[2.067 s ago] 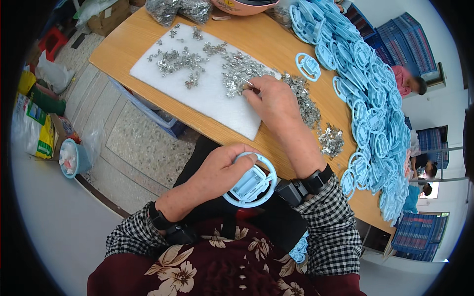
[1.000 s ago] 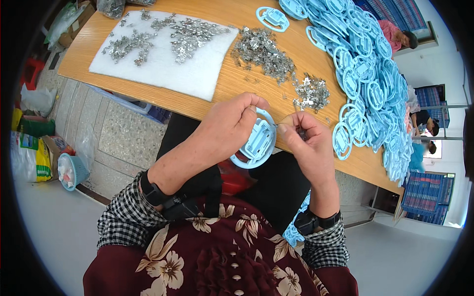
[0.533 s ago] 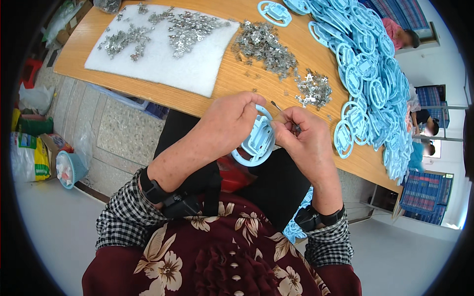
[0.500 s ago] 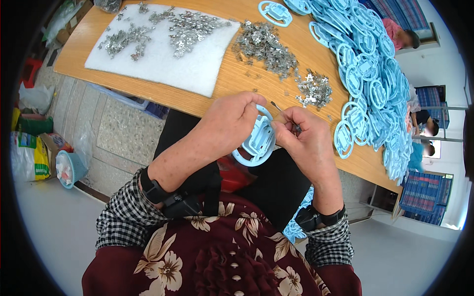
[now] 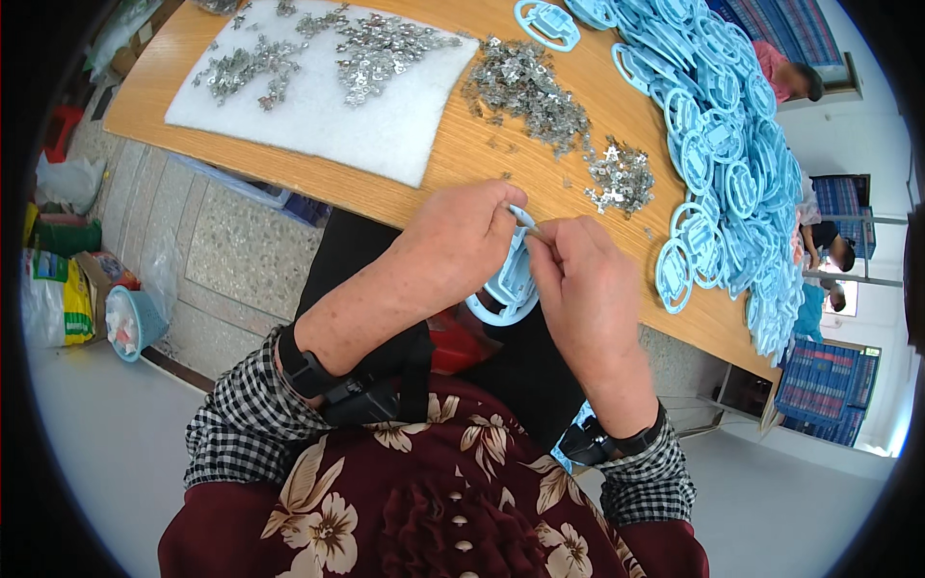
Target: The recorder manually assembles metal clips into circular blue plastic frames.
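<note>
My left hand (image 5: 461, 236) is closed on the upper edge of a light-blue oval plastic frame (image 5: 509, 306) with an openwork middle, held tilted over my lap. My right hand (image 5: 590, 279) pinches a thin metal tool (image 5: 525, 224), whose tip lies against the top of the frame by my left thumb. Most of the tool is hidden by the fingers. Whether a small metal piece sits at its tip cannot be made out. Beyond my hands lie a small pile of metal clips (image 5: 621, 176) and a larger pile of them (image 5: 528, 91).
A white padded mat (image 5: 289, 138) with scattered metal clips covers the left of the wooden table (image 5: 462, 159). Many blue frames (image 5: 718, 144) are heaped along the right. A blue bucket (image 5: 145, 323) stands on the floor at left. Other people (image 5: 785, 77) sit farther right.
My right hand has turned and moved in toward the frame, bringing the tool's tip onto the frame's top. The left hand still holds the frame, shifted slightly right.
</note>
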`<control>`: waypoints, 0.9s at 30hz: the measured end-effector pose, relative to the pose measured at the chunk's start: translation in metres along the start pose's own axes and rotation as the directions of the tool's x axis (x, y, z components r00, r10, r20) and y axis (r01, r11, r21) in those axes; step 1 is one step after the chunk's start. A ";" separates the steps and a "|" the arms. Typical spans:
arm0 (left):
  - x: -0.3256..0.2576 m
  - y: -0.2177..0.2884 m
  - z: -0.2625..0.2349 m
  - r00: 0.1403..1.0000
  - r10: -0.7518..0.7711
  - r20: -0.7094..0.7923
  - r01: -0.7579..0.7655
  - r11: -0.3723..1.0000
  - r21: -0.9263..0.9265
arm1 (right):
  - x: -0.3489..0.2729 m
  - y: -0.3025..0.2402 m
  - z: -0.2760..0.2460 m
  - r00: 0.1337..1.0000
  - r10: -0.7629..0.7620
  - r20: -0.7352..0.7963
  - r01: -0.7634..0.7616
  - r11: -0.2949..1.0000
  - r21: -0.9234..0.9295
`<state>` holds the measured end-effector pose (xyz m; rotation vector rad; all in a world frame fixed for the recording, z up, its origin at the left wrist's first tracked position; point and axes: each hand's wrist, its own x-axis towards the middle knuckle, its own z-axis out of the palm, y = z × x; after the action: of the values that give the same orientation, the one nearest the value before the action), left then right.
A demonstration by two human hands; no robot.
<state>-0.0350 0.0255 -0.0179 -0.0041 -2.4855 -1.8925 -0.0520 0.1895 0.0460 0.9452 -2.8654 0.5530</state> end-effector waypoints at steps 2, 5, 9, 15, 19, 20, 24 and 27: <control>-0.002 0.004 -0.002 1.000 -0.021 0.006 0.021 1.000 -0.016 | -0.007 0.002 0.000 1.000 -0.025 0.001 0.025 0.993 0.118; 0.000 0.007 -0.004 0.999 -0.032 0.015 0.032 0.999 0.025 | -0.020 0.005 0.003 0.996 -0.074 0.041 0.067 0.984 0.166; 0.000 0.003 -0.003 0.999 -0.028 0.020 0.029 0.999 -0.030 | -0.025 0.008 -0.010 0.985 0.079 0.152 -0.123 0.944 0.305; 0.001 0.004 -0.003 0.999 -0.041 0.033 0.042 0.998 -0.037 | -0.028 0.019 -0.007 0.991 0.132 0.039 -0.136 0.983 0.121; 0.002 0.004 -0.003 0.998 -0.045 0.034 0.047 0.998 -0.043 | -0.027 0.017 -0.010 1.000 -0.005 0.020 0.007 0.992 -0.127; 0.002 0.004 -0.003 0.998 -0.048 0.034 0.049 0.998 -0.044 | -0.026 0.016 -0.011 1.000 -0.020 0.016 0.022 0.989 -0.146; 0.002 0.004 -0.003 0.999 -0.037 0.027 0.038 0.999 -0.022 | -0.024 0.014 -0.012 0.999 -0.032 0.021 0.036 0.979 -0.199; 0.001 0.004 -0.003 1.000 -0.025 0.016 0.025 1.000 -0.002 | -0.024 0.013 -0.013 0.999 -0.031 0.042 0.040 0.975 -0.220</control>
<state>-0.0360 0.0237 -0.0131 0.0116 -2.5050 -1.9120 -0.0405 0.2169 0.0494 0.9765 -2.8594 0.2092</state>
